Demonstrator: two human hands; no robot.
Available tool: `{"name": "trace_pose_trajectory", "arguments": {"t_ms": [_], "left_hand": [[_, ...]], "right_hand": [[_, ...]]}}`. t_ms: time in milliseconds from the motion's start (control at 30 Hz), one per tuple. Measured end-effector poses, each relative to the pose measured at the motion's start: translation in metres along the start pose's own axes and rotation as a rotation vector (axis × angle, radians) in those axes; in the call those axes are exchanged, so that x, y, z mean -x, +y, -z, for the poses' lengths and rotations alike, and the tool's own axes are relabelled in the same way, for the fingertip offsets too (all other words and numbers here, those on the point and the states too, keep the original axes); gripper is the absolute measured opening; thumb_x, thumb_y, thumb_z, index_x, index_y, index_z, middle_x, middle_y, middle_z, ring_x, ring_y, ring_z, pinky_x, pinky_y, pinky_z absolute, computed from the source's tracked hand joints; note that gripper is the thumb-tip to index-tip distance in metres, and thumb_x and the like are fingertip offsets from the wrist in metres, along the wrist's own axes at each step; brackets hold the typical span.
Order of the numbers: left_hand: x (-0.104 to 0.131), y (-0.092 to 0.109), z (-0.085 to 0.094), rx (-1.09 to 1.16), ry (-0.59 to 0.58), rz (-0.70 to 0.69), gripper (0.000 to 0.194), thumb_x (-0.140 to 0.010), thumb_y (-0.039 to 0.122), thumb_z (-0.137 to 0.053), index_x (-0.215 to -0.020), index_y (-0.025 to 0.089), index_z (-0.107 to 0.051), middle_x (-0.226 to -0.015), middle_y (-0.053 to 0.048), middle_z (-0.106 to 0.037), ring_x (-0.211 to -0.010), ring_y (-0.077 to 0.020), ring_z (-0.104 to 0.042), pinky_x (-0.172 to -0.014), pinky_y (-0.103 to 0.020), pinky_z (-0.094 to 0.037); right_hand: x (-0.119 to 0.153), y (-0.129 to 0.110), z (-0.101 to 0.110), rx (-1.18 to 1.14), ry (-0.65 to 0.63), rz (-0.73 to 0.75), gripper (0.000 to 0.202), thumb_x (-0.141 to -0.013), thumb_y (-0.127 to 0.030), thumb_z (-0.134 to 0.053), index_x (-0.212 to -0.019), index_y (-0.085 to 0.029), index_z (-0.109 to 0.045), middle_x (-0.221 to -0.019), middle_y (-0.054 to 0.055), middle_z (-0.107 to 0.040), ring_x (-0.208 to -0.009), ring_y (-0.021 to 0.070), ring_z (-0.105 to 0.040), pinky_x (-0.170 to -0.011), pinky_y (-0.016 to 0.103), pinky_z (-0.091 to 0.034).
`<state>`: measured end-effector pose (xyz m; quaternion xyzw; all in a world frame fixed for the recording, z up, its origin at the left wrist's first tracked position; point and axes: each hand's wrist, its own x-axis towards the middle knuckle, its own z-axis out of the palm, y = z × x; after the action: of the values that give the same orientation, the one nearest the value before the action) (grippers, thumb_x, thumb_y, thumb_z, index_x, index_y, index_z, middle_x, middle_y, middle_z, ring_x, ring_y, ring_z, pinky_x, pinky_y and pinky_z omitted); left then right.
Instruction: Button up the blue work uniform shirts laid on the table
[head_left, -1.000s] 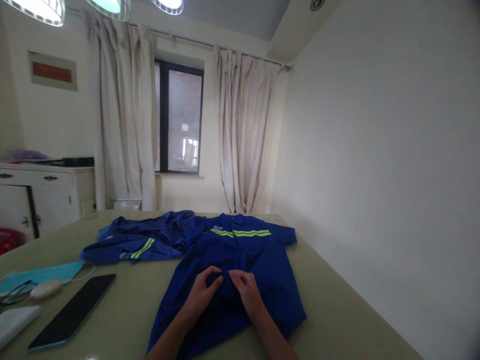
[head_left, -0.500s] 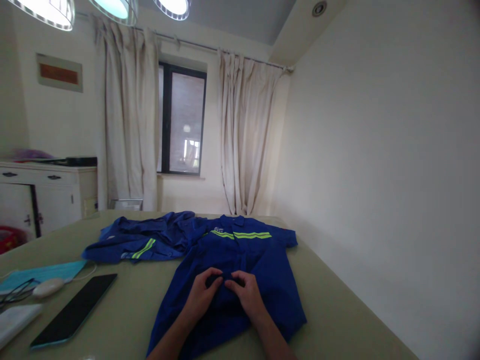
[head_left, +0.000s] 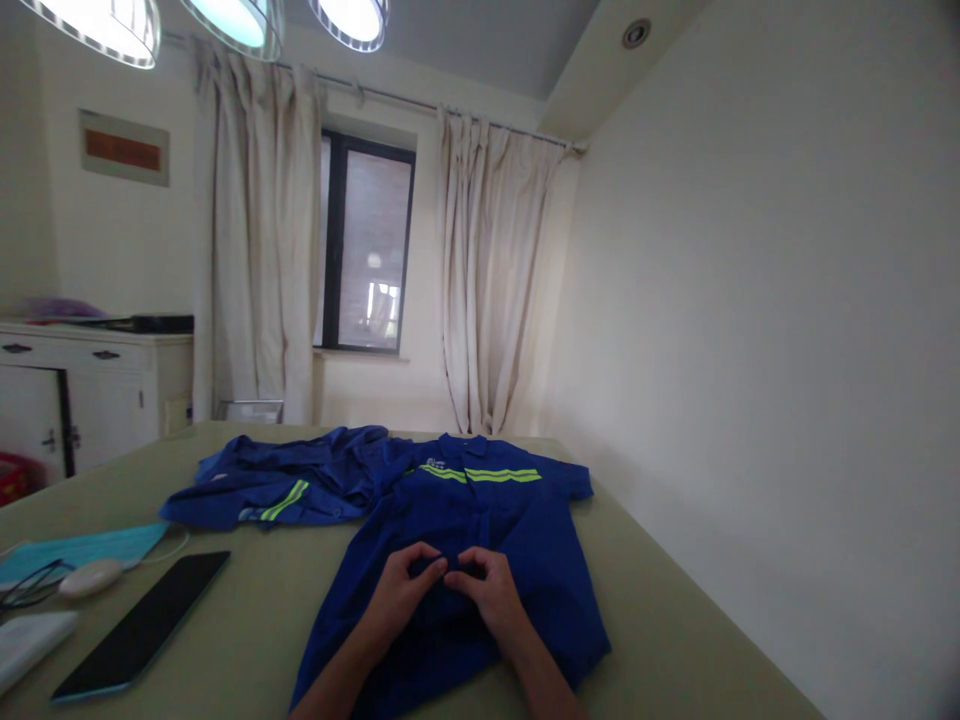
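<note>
A dark blue short-sleeved work shirt (head_left: 540,540) with yellow-green stripes across the chest lies spread on the table, its collar toward the far edge. My left hand (head_left: 405,590) pinches the front of the shirt near the middle, thumb and fingers curled together. Close beside it, my right hand (head_left: 487,590) grips the same front strip, its thumb almost meeting the left one. Whatever small detail sits between the fingertips is too dark to make out. A second blue garment (head_left: 300,475), crumpled and also striped, touches the shirt's left side.
On the table (head_left: 247,620) at the left lie a black tablet-like slab (head_left: 142,625), a light blue face mask (head_left: 90,550), a pale mouse-shaped object (head_left: 91,577), thin dark-framed glasses (head_left: 34,588) and a white box (head_left: 30,640). A wall (head_left: 750,350) runs along the right.
Both hands stay at the shirt front with only a slight shift of the fingers. The whole view has moved a little; the garments lie as before.
</note>
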<state>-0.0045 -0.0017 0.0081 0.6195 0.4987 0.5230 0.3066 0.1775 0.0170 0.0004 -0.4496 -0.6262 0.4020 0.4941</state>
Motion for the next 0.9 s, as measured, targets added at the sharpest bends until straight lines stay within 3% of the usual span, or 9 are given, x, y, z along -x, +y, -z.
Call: {"name": "trace_pose_trajectory", "arguments": {"t_ms": [100, 300, 433, 600, 700, 767, 900], "left_hand": [[0.001, -0.001, 0.0, 0.03, 0.006, 0.026, 0.046, -0.072, 0.064, -0.071, -0.082, 0.019, -0.077, -0.082, -0.003, -0.074, -0.088, -0.0251, -0.066, -0.084, -0.035, -0.053], [0.001, -0.001, 0.0, 0.06, -0.005, 0.052, 0.046, -0.073, 0.063, -0.071, -0.083, 0.019, -0.075, -0.083, -0.003, -0.072, -0.088, -0.0243, -0.064, -0.084, -0.034, -0.051], [0.0, -0.003, -0.001, 0.062, -0.067, 0.003, 0.041, -0.079, 0.06, -0.068, -0.082, 0.019, -0.072, -0.081, -0.002, -0.071, -0.085, -0.023, -0.064, -0.081, -0.032, -0.05], [0.0, -0.003, -0.001, 0.018, -0.049, -0.082, 0.032, -0.082, 0.052, -0.069, -0.087, 0.021, -0.072, -0.087, -0.002, -0.073, -0.089, -0.0238, -0.066, -0.084, -0.033, -0.049], [0.002, 0.004, 0.0, -0.082, 0.018, -0.197, 0.02, -0.085, 0.041, -0.07, -0.095, 0.025, -0.073, -0.098, -0.004, -0.072, -0.098, -0.0249, -0.064, -0.088, -0.036, -0.048], [0.005, 0.01, 0.0, -0.207, 0.049, -0.273, 0.011, -0.086, 0.036, -0.07, -0.09, 0.027, -0.075, -0.097, -0.003, -0.07, -0.098, -0.0245, -0.062, -0.089, -0.037, -0.047], [0.011, 0.017, 0.0, -0.424, -0.007, -0.343, 0.004, -0.086, 0.032, -0.074, -0.089, 0.032, -0.077, -0.092, -0.001, -0.071, -0.093, -0.0235, -0.061, -0.086, -0.038, -0.044]], "right_hand": [[0.0, 0.005, 0.002, 0.021, 0.02, -0.016, 0.044, -0.055, -0.054, -0.09, -0.081, -0.021, -0.078, -0.081, 0.002, -0.07, -0.088, 0.0268, -0.062, -0.077, 0.032, -0.048], [-0.001, 0.004, 0.004, -0.082, -0.077, -0.043, 0.043, -0.061, -0.056, -0.087, -0.081, -0.02, -0.077, -0.077, 0.001, -0.068, -0.082, 0.0233, -0.061, -0.075, 0.031, -0.047], [-0.002, 0.003, 0.004, -0.185, -0.13, -0.079, 0.045, -0.06, -0.057, -0.087, -0.083, -0.02, -0.076, -0.076, 0.0, -0.067, -0.077, 0.0204, -0.06, -0.074, 0.03, -0.046], [-0.005, 0.004, 0.004, -0.175, -0.18, -0.086, 0.045, -0.059, -0.055, -0.089, -0.08, -0.019, -0.075, -0.072, -0.001, -0.065, -0.073, 0.0189, -0.058, -0.07, 0.028, -0.044], [-0.007, 0.007, 0.002, -0.188, -0.149, -0.068, 0.047, -0.056, -0.057, -0.089, -0.08, -0.019, -0.075, -0.074, 0.0, -0.066, -0.075, 0.0199, -0.058, -0.07, 0.029, -0.044], [-0.008, 0.008, 0.001, -0.215, -0.12, -0.065, 0.048, -0.057, -0.059, -0.087, -0.08, -0.019, -0.075, -0.076, 0.001, -0.067, -0.077, 0.0208, -0.059, -0.071, 0.03, -0.046], [-0.008, 0.011, -0.001, -0.245, -0.076, -0.095, 0.048, -0.059, -0.06, -0.086, -0.082, -0.019, -0.075, -0.078, 0.001, -0.068, -0.079, 0.0215, -0.06, -0.075, 0.031, -0.047]]}}
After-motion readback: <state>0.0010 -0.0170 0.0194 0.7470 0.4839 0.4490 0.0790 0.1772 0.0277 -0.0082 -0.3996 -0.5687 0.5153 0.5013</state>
